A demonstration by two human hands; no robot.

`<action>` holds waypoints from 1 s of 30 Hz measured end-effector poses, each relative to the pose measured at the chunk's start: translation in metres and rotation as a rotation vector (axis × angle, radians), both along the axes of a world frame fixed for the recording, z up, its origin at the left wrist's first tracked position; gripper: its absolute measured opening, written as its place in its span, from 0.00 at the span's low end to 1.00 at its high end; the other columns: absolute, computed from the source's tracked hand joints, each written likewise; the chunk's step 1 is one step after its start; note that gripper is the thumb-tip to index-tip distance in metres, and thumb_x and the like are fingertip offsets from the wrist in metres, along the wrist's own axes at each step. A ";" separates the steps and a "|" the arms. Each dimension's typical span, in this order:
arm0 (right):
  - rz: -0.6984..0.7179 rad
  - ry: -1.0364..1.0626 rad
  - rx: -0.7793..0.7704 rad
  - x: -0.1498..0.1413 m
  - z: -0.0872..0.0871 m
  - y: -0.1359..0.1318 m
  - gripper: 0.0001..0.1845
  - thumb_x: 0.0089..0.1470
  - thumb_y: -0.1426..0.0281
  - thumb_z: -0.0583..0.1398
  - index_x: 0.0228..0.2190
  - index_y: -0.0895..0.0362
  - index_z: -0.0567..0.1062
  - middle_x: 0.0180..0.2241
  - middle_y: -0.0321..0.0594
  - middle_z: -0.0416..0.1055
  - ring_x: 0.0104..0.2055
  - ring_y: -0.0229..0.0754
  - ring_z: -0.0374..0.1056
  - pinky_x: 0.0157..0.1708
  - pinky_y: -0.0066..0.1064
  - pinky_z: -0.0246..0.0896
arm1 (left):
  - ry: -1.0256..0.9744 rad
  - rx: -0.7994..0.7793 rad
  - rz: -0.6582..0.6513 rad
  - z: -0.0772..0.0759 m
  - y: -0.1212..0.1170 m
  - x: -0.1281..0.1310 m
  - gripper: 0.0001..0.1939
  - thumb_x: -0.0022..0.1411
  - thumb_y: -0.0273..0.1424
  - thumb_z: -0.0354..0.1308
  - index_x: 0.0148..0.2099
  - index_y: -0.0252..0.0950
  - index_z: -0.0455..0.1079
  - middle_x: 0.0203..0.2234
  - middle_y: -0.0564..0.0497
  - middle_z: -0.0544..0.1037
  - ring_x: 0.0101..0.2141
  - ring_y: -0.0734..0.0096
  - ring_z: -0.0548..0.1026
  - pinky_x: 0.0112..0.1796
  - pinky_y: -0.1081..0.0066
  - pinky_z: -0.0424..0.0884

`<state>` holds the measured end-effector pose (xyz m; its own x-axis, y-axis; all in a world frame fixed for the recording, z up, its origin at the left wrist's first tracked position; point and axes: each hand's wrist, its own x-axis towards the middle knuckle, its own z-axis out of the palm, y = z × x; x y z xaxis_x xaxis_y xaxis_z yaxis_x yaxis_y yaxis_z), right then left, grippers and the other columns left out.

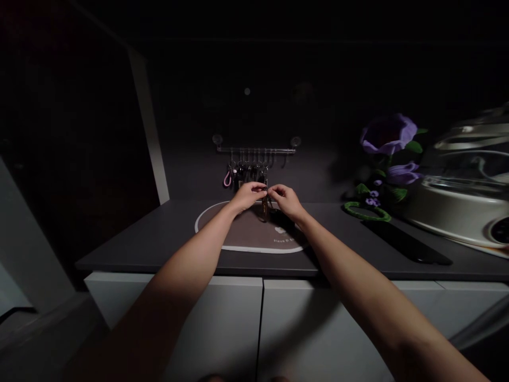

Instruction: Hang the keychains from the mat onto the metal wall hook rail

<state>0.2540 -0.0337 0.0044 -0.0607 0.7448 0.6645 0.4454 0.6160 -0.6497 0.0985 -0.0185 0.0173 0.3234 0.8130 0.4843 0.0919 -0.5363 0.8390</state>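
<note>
My left hand point(247, 196) and my right hand point(285, 199) meet in front of the hook rail, fingertips pinched close together. Between them hangs a thin, dark keychain point(264, 209) with a brownish glint, its lower end just above the mat. Both hands appear to grip its upper part; the dim light hides its details. Right behind, a clear rail point(258, 151) with small hooks is fixed to the wall. Several dark keys and key rings point(249, 171) hang from it, and a pink loop strap point(227, 179) dangles at the left end.
A brown mat point(246, 233) with a white rim lies under my hands on the dark counter point(135, 233). To the right stand purple fabric flowers point(389, 135), a green ring point(366, 213), a flat black slab point(405, 243) and a cream appliance point(457, 207) with a clear top.
</note>
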 end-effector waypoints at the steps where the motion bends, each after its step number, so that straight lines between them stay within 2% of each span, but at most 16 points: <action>1: -0.006 -0.019 0.006 0.000 0.000 0.000 0.14 0.46 0.60 0.56 0.28 0.59 0.72 0.26 0.38 0.70 0.28 0.36 0.62 0.31 0.28 0.57 | 0.042 0.045 0.019 0.000 0.000 0.000 0.18 0.51 0.26 0.58 0.46 0.28 0.69 0.39 0.43 0.75 0.36 0.72 0.72 0.42 0.69 0.66; 6: -0.107 -0.214 0.097 -0.001 0.000 -0.002 0.11 0.48 0.63 0.54 0.27 0.58 0.71 0.28 0.39 0.69 0.31 0.37 0.62 0.33 0.28 0.55 | 0.278 0.284 0.153 0.003 -0.004 0.001 0.17 0.52 0.22 0.53 0.46 0.28 0.70 0.37 0.44 0.76 0.37 0.69 0.73 0.43 0.69 0.66; 9: -0.166 -0.284 0.148 -0.001 0.001 -0.004 0.10 0.50 0.65 0.53 0.28 0.58 0.71 0.30 0.40 0.68 0.33 0.38 0.61 0.35 0.28 0.55 | 0.301 0.362 0.217 0.005 -0.006 0.000 0.16 0.54 0.22 0.51 0.45 0.30 0.71 0.39 0.44 0.76 0.39 0.68 0.72 0.45 0.70 0.65; 11: -0.185 -0.297 0.161 -0.001 0.003 -0.005 0.10 0.50 0.65 0.53 0.29 0.57 0.70 0.30 0.40 0.67 0.34 0.38 0.61 0.36 0.29 0.55 | 0.253 0.326 0.222 0.006 -0.005 -0.001 0.14 0.56 0.23 0.49 0.44 0.31 0.70 0.37 0.45 0.76 0.37 0.69 0.73 0.44 0.70 0.65; 14: -0.185 -0.280 0.155 -0.001 0.004 -0.006 0.10 0.51 0.65 0.52 0.29 0.57 0.69 0.31 0.41 0.67 0.35 0.38 0.61 0.37 0.29 0.55 | 0.152 0.189 0.173 0.007 -0.002 -0.004 0.11 0.57 0.23 0.48 0.40 0.32 0.69 0.31 0.48 0.76 0.31 0.72 0.73 0.38 0.72 0.67; 21: -0.098 -0.134 0.091 -0.001 0.000 -0.002 0.10 0.50 0.63 0.52 0.27 0.57 0.67 0.30 0.39 0.66 0.34 0.38 0.60 0.37 0.30 0.54 | 0.013 -0.145 0.049 0.007 0.000 -0.008 0.07 0.57 0.22 0.48 0.31 0.31 0.67 0.20 0.52 0.72 0.23 0.78 0.69 0.33 0.74 0.65; 25: -0.040 0.040 0.009 -0.001 -0.001 0.000 0.13 0.48 0.60 0.53 0.27 0.58 0.66 0.26 0.35 0.63 0.29 0.35 0.57 0.33 0.28 0.54 | 0.068 -0.171 -0.009 0.002 -0.003 -0.008 0.06 0.55 0.23 0.51 0.29 0.30 0.68 0.19 0.53 0.72 0.22 0.79 0.66 0.33 0.75 0.64; 30: 0.022 0.200 -0.035 0.000 0.000 0.001 0.16 0.44 0.57 0.56 0.27 0.58 0.65 0.24 0.32 0.60 0.27 0.33 0.56 0.31 0.27 0.54 | 0.110 -0.092 -0.029 -0.004 -0.003 -0.006 0.06 0.52 0.21 0.53 0.32 0.29 0.71 0.23 0.52 0.73 0.25 0.78 0.68 0.35 0.74 0.64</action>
